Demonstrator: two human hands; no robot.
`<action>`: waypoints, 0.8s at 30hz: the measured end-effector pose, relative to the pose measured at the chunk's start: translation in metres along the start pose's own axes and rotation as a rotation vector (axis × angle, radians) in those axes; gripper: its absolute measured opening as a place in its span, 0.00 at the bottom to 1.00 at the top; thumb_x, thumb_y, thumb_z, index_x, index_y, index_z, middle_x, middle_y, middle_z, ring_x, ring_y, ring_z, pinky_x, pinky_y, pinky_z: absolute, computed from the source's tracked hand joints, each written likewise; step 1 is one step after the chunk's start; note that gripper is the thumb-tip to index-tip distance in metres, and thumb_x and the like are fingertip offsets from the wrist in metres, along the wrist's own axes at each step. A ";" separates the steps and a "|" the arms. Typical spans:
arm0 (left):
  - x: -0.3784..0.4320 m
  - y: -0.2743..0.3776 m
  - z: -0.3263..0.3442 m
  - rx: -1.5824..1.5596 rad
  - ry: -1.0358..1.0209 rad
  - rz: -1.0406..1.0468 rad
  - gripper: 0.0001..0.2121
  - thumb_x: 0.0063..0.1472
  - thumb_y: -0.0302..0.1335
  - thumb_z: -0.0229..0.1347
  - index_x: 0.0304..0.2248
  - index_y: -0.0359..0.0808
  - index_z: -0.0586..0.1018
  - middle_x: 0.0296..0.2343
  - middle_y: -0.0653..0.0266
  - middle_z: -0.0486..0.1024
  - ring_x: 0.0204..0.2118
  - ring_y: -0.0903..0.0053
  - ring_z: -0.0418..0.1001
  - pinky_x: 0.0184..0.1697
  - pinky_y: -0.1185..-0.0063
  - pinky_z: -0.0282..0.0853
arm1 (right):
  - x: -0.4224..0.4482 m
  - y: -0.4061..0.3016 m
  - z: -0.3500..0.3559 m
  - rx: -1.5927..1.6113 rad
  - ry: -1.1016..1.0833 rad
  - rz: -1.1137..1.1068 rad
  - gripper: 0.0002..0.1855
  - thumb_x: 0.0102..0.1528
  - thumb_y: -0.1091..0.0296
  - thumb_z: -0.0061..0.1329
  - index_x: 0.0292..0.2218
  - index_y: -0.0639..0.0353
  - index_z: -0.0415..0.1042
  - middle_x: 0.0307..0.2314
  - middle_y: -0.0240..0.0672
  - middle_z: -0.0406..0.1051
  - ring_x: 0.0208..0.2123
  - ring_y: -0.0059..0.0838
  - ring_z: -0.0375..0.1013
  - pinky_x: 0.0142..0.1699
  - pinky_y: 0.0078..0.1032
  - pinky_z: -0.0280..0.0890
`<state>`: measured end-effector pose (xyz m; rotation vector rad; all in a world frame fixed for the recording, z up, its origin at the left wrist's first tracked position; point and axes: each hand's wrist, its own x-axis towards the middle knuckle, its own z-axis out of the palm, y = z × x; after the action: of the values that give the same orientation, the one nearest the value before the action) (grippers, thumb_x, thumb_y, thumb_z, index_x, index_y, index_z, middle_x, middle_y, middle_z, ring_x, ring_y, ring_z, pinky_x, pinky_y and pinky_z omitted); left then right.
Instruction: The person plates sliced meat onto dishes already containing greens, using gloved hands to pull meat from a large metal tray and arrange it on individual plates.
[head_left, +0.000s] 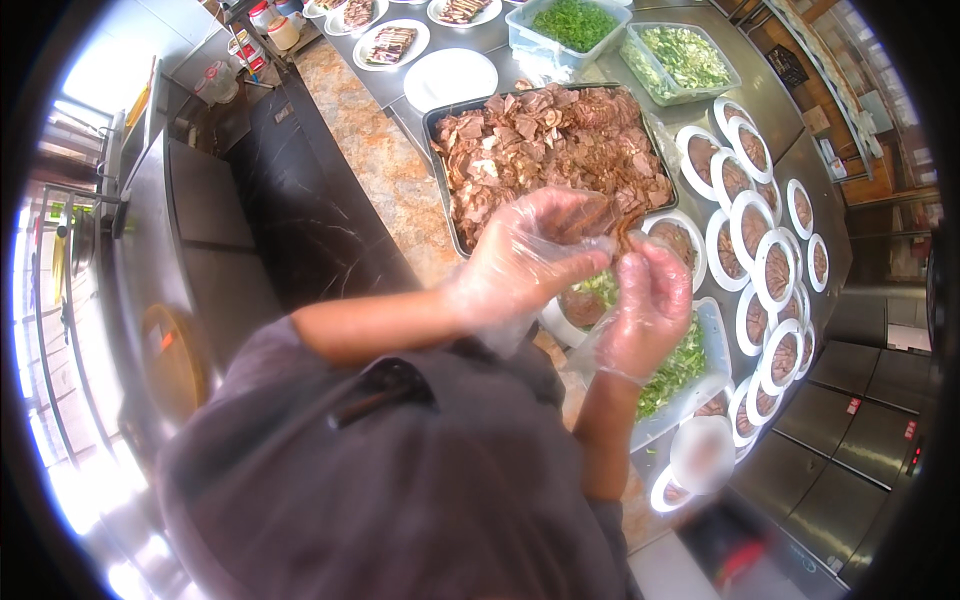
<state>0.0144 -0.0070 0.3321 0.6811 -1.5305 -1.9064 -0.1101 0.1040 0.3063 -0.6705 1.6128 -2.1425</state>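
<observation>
Both my hands wear clear plastic gloves and meet near the front edge of a dark tray (454, 238) heaped with sliced cooked meat (547, 142). My left hand (529, 251) is curled around a few meat slices (624, 234). With thumb and fingertips, my right hand (651, 304) pinches the near end of the same slices. Partly hidden below my hands is a white plate (556, 322) with meat and chopped greens on it. Another white plate (699, 259) with meat lies just beyond my right fingers.
Many white plates (752, 219) of sliced meat overlap along the steel table's right. A plastic tub (718, 337) of chopped greens sits beside my right wrist. Two more tubs, of green herbs (574, 22) and pale chopped vegetable (679, 56), stand behind the tray, near a bare plate (450, 79).
</observation>
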 end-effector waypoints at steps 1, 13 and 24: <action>-0.001 -0.002 0.001 0.001 0.002 0.001 0.23 0.67 0.21 0.67 0.59 0.29 0.74 0.48 0.64 0.79 0.51 0.81 0.77 0.57 0.78 0.75 | -0.001 -0.001 0.000 0.002 -0.002 0.001 0.14 0.61 0.86 0.59 0.48 0.68 0.77 0.46 0.45 0.81 0.50 0.33 0.79 0.59 0.30 0.74; -0.001 0.012 0.010 -0.484 0.126 -0.227 0.21 0.71 0.22 0.62 0.60 0.28 0.71 0.51 0.60 0.77 0.53 0.78 0.77 0.56 0.75 0.77 | -0.006 -0.001 -0.004 0.126 0.017 0.002 0.14 0.60 0.85 0.59 0.47 0.67 0.77 0.46 0.43 0.80 0.49 0.30 0.78 0.58 0.28 0.72; 0.003 -0.005 0.002 -0.468 0.172 -0.231 0.14 0.75 0.27 0.56 0.56 0.34 0.72 0.54 0.57 0.79 0.52 0.72 0.81 0.56 0.71 0.80 | -0.008 -0.003 -0.006 0.614 -0.034 0.237 0.17 0.66 0.82 0.50 0.55 0.64 0.71 0.50 0.47 0.75 0.55 0.40 0.76 0.63 0.37 0.74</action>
<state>0.0100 -0.0069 0.3271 0.8034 -0.8814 -2.2046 -0.1071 0.1138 0.3070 -0.2980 0.8747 -2.2492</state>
